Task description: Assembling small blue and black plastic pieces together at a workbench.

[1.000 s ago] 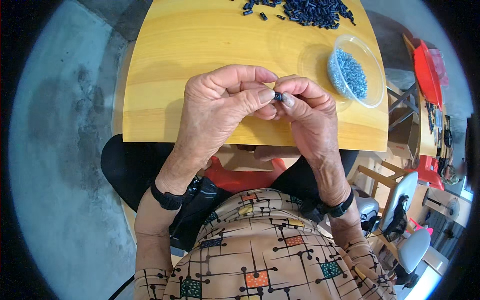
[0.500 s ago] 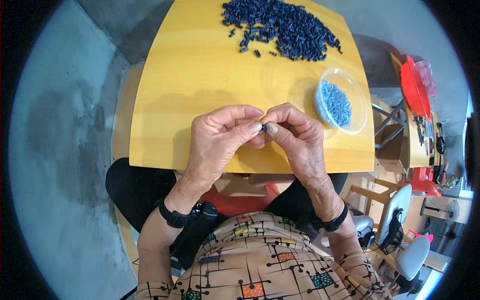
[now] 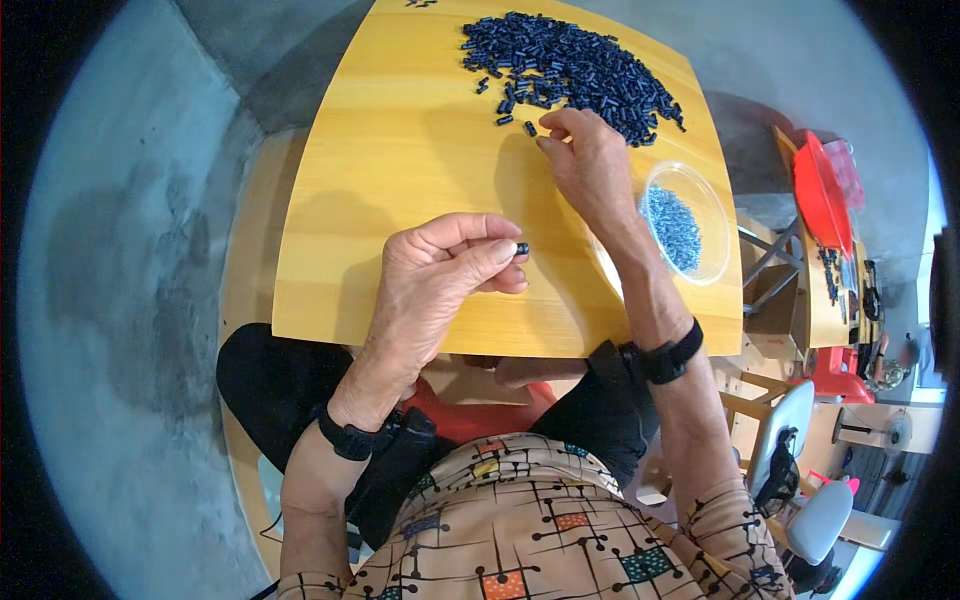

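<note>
My left hand (image 3: 440, 275) hovers over the near part of the yellow wooden table (image 3: 400, 180) and pinches a small dark plastic piece (image 3: 521, 248) between thumb and fingertips. My right hand (image 3: 590, 165) is stretched out to the far side, its fingertips at the near edge of a heap of small dark plastic pieces (image 3: 575, 70), next to a few loose ones (image 3: 529, 128). Whether it grips one I cannot make out. A clear plastic bowl (image 3: 718, 215) holding several small grey-blue parts sits just right of my right wrist.
The floor around the table is grey concrete. To the right stands a side table with a red basin (image 3: 820, 195) and small tools, plus wooden chairs and white stools (image 3: 820, 520). Both wrists wear black bands.
Both hands were pressed together on the small piece near the table's front edge. Now my right hand has let go and reached out to the heap, while the left keeps the piece.
</note>
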The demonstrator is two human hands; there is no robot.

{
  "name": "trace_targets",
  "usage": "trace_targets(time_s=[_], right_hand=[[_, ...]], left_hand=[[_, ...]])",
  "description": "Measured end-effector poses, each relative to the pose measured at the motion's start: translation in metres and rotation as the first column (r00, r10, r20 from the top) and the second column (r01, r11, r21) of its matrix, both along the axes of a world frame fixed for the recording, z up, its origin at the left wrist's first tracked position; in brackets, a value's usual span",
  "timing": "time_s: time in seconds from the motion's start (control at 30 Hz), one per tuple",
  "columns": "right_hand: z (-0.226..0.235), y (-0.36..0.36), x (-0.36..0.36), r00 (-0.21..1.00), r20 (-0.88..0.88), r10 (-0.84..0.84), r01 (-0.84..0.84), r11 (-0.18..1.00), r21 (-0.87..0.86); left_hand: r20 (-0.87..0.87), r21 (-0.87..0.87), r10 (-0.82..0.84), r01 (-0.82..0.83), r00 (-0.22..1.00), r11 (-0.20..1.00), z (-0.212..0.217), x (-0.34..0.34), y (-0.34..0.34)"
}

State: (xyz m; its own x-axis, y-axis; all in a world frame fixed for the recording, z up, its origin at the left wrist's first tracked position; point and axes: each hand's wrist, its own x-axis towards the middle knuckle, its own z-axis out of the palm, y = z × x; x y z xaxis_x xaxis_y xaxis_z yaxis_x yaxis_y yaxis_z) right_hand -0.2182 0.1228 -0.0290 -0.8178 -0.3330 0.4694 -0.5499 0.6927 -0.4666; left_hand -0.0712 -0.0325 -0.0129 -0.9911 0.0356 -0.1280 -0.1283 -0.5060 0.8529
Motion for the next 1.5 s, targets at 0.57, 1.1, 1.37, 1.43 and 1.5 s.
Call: trace_targets(time_s=[0.57, 1.1, 1.37, 1.43, 1.5], right_hand=[[-0.014, -0.001, -0.019, 0.986, -0.088, -0.141, 0.159, 0.957, 0.244], [0.034, 0.004, 0.083, 0.672, 0.639, 0.374, 0.057, 0.834, -0.548], [0.023, 0.022, 0.112, 0.477, 0.559, 0.678, 0.318, 0.460, -0.829], [0.022, 0.023, 0.113, 0.460, 0.556, 0.692, 0.312, 0.461, -0.831], [0.020, 0.025, 0.114, 0.460, 0.565, 0.685, 0.312, 0.471, -0.825]], left_hand=[[0.013, -0.052, 0.022, -0.021, 1.000, 0.998, -0.002, 0.003, -0.005], [-0.070, -0.078, 0.049, -0.054, 0.996, 0.995, -0.006, 0.002, -0.005], [-0.066, -0.144, -0.007, -0.003, 0.998, 0.990, -0.006, 0.002, 0.000], [-0.058, -0.148, -0.014, 0.005, 0.998, 0.989, -0.005, 0.003, 0.002], [-0.054, -0.163, -0.020, 0.011, 0.998, 0.987, -0.006, 0.003, 0.003]])
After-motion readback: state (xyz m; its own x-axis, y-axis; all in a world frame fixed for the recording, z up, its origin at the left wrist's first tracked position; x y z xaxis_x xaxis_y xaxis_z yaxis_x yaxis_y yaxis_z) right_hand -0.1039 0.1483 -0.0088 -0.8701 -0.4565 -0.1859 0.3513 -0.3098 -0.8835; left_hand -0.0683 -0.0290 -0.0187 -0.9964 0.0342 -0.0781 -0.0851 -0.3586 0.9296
